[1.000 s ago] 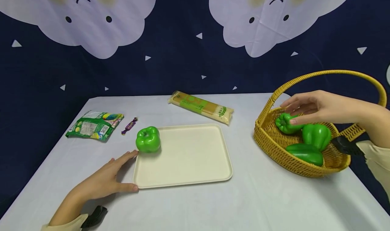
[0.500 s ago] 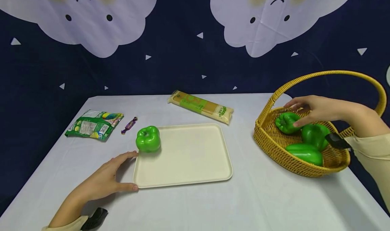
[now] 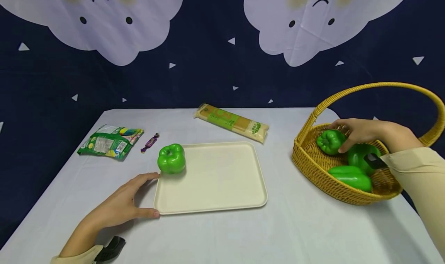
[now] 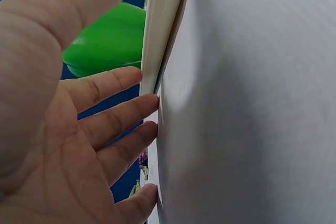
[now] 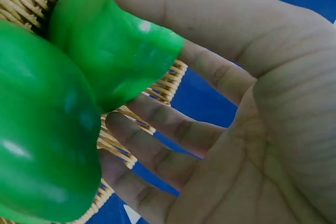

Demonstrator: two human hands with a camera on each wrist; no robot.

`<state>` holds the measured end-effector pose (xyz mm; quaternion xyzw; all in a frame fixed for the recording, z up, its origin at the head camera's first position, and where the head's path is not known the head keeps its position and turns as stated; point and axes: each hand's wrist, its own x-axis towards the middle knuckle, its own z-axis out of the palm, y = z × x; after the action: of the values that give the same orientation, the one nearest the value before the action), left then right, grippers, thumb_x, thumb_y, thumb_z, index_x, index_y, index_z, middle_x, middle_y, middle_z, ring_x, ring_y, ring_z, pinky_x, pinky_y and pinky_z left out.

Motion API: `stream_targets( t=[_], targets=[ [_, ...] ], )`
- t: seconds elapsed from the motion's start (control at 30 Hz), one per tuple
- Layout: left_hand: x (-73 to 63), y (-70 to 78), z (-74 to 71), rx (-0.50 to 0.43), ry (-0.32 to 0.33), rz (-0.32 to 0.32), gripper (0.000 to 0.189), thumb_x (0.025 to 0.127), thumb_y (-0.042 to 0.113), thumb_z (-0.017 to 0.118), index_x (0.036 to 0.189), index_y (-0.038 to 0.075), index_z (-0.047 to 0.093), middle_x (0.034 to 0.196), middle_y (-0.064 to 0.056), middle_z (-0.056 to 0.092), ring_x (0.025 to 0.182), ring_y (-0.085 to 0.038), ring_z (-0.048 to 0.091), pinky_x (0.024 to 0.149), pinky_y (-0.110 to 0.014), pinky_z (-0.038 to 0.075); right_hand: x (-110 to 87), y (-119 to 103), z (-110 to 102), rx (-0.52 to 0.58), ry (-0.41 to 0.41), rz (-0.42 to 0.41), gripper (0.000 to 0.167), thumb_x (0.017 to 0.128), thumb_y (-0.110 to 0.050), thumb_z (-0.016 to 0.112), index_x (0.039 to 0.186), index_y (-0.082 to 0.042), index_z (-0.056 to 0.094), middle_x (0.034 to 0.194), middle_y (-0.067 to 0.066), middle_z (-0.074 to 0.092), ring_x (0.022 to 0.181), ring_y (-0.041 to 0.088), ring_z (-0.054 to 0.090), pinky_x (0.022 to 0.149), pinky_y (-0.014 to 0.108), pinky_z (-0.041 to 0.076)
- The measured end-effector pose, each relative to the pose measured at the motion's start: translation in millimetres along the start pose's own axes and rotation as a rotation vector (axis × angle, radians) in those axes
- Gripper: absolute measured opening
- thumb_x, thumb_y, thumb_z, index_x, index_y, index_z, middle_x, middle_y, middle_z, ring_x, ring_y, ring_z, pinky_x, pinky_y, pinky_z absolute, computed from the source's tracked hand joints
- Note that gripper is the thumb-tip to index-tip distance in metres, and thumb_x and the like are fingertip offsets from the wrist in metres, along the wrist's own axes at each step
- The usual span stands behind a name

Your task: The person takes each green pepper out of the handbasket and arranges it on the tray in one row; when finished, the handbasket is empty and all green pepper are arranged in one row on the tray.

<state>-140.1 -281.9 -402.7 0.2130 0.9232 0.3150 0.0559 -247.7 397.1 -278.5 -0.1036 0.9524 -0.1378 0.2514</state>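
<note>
My left hand lies at the left side of a cream rectangular tray, thumb and fingertips spread along its rim. A green bell pepper sits on the tray's far left corner. Inside the yellow wicker basket at the right, my right hand has its thumb and fingers round a green bell pepper. A second pepper lies under the wrist, partly hidden, and a longer green pepper rests in front of it.
Behind the tray lies a pack of noodles. A green snack bag and a purple-wrapped candy are at the left. The basket's tall handle arches over the right hand. A dark cloth with clouds hangs behind the white table.
The right hand has lowered further into the basket, its thumb and fingers coming round the bell pepper. The left hand stays at the tray; the head view has shifted slightly.
</note>
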Motion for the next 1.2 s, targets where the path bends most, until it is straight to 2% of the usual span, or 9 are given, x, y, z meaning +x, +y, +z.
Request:
stream_targets(
  t=[0.23,0.6,0.83,1.2],
  targets=[
    [0.4,0.7,0.1,0.002,-0.005,-0.006,0.102,0.071,0.061,0.094,0.152,0.015,0.052,0.158,-0.02,0.054,0.147,-0.051,0.047,0.114,-0.075,0.039,6.1,6.3,2.6,-0.011,-0.009,0.018,0.091,0.088,-0.017,0.089,0.154,0.014,0.034,0.144,0.051,0.042,0.13,0.066,0.049,0.097,0.064,0.057],
    [0.6,2.6,-0.3,0.0,-0.009,-0.015,0.102,0.071,0.062,0.093,0.152,0.016,0.053,0.158,-0.02,0.054,0.148,-0.051,0.047,0.115,-0.075,0.038,10.5,9.7,5.3,-0.013,-0.002,0.03,0.091,0.088,-0.016,0.089,0.154,0.014,0.034,0.14,0.047,0.048,0.127,0.059,0.054,0.1,0.065,0.055],
    [0.1,3.0,0.0,0.0,-0.016,-0.028,0.102,0.071,0.062,0.094,0.153,0.016,0.052,0.159,-0.02,0.053,0.148,-0.052,0.046,0.115,-0.075,0.039,13.1,11.0,6.9,-0.002,-0.001,0.028,0.089,0.088,-0.017,0.089,0.153,0.013,0.035,0.141,0.049,0.046,0.126,0.059,0.054,0.097,0.062,0.057],
    [-4.8,2.2,1.0,0.119,0.003,0.043,0.1,0.079,0.065,0.088,0.156,0.014,0.051,0.158,-0.021,0.054,0.146,-0.05,0.05,0.113,-0.074,0.042,13.4,12.9,8.8,-0.008,0.02,0.024,0.091,0.089,-0.02,0.089,0.154,0.013,0.034,0.143,0.049,0.044,0.13,0.065,0.049,0.1,0.067,0.052]
  ],
)
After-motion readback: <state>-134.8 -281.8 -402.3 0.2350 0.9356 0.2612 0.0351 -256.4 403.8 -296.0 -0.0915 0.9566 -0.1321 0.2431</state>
